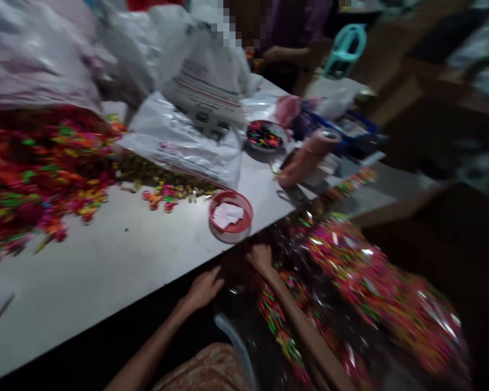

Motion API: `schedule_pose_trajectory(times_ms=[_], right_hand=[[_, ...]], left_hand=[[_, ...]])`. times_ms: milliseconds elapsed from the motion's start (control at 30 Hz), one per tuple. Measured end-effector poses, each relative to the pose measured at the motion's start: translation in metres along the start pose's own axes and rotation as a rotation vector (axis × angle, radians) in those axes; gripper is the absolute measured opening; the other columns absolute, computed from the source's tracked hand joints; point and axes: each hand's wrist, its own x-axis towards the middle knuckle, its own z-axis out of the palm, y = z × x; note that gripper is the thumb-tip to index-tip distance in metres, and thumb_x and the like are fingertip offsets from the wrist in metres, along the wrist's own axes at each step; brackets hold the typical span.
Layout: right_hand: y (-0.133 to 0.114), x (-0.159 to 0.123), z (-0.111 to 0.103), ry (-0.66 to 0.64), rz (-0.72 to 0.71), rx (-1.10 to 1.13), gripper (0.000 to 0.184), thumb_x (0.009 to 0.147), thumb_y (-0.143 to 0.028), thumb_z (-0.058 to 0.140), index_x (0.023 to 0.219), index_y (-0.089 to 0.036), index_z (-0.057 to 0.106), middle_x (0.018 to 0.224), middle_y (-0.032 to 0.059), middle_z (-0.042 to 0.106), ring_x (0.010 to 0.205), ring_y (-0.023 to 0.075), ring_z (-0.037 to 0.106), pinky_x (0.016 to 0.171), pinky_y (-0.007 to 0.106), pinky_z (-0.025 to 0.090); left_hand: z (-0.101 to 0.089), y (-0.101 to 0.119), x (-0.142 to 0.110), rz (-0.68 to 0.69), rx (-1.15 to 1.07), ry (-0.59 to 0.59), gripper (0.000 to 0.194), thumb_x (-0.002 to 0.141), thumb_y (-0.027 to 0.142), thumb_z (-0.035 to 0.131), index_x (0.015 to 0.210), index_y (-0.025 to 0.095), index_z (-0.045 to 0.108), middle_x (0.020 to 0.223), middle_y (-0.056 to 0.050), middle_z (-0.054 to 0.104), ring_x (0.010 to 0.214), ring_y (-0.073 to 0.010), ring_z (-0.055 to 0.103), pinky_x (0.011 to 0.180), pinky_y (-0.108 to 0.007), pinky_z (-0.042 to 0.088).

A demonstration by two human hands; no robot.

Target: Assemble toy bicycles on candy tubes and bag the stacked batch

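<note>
My left hand [206, 287] is below the front edge of the white table, its fingers closed at the edge of a clear plastic bag. My right hand [261, 257] is closed at the bag's far rim, just under the table edge. Shiny clear film [236, 293] spans the dark space between them, blurred and hard to make out. Bright multicoloured small plastic pieces [277, 315] show in the bag beneath my right forearm. On the table above my hands stands a round red basket [249, 209] with white paper slips [228, 215] inside.
A big heap of colourful small pieces [44, 174] covers the table's left. White plastic sacks [187, 130] stand behind. A bowl of pieces [264, 136], a pinkish roll [309, 157] and a blue tray [361, 125] are farther right. Another filled clear bag [375, 271] lies right; a person sits opposite.
</note>
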Motion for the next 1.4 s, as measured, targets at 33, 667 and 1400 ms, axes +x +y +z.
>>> schedule_pose_trajectory(times_ms=[33, 667, 1400], right_hand=[[-0.003, 0.004, -0.002, -0.066, -0.057, 0.033, 0.028, 0.091, -0.035, 0.058, 0.11, -0.016, 0.064, 0.109, 0.01, 0.065, 0.094, 0.0216, 0.063, 0.082, 0.038, 0.053], [-0.291, 0.15, 0.037, 0.175, -0.358, -0.344, 0.036, 0.097, -0.023, 0.032, 0.126, -0.019, 0.052, 0.124, 0.0146, 0.051, 0.104, 0.024, 0.05, 0.079, 0.032, 0.039], [-0.259, 0.126, 0.084, 0.387, -0.712, 0.116, 0.036, 0.088, -0.031, 0.048, 0.117, -0.018, 0.063, 0.118, 0.0126, 0.057, 0.101, 0.0243, 0.055, 0.086, 0.036, 0.044]], left_hand=[[-0.009, -0.001, -0.016, 0.063, 0.092, -0.051, 0.045, 0.078, 0.025, 0.067, 0.123, 0.024, 0.063, 0.136, -0.009, 0.057, 0.132, -0.0294, 0.046, 0.113, -0.043, 0.033], [-0.233, -0.014, -0.08, 0.26, 0.424, 0.97, 0.032, 0.084, 0.031, 0.049, 0.107, 0.02, 0.068, 0.115, -0.009, 0.069, 0.109, -0.0236, 0.063, 0.098, -0.038, 0.048], [-0.244, -0.03, -0.062, 0.36, 0.641, 1.167, 0.03, 0.085, 0.019, 0.052, 0.114, 0.02, 0.062, 0.123, -0.009, 0.059, 0.119, -0.0221, 0.054, 0.099, -0.034, 0.046]])
